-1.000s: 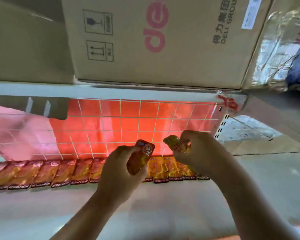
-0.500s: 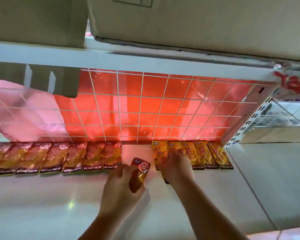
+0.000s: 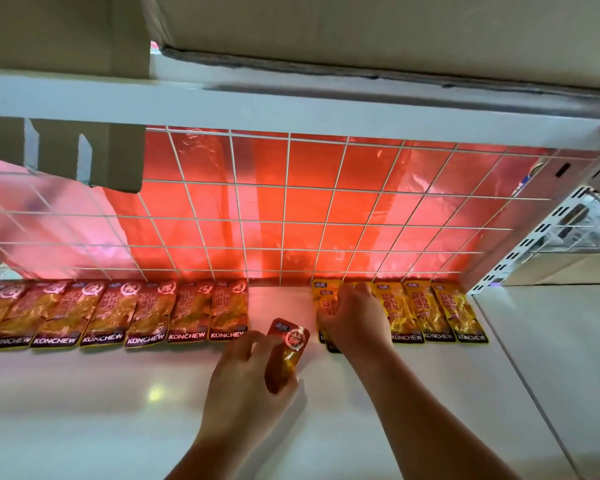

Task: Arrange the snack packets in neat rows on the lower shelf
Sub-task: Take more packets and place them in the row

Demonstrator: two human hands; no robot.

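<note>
On the white lower shelf (image 3: 118,410) a row of several red snack packets (image 3: 125,313) lies along the back at the left. A row of yellow snack packets (image 3: 430,311) lies at the back right. My left hand (image 3: 243,386) holds one red packet (image 3: 288,351) upright in front of the gap between the rows. My right hand (image 3: 355,318) rests on the leftmost yellow packets (image 3: 321,299), its fingers curled over them and hiding most of them.
A white wire grid (image 3: 291,220) with red foil behind it backs the shelf. The upper shelf edge (image 3: 291,109) carries cardboard boxes (image 3: 395,32). A perforated white upright (image 3: 548,237) bounds the shelf at the right.
The view dropped toward the lower shelf. My right hand went down with its yellow packet onto the left end of the yellow row. My left hand lowered the red packet toward the gap.
</note>
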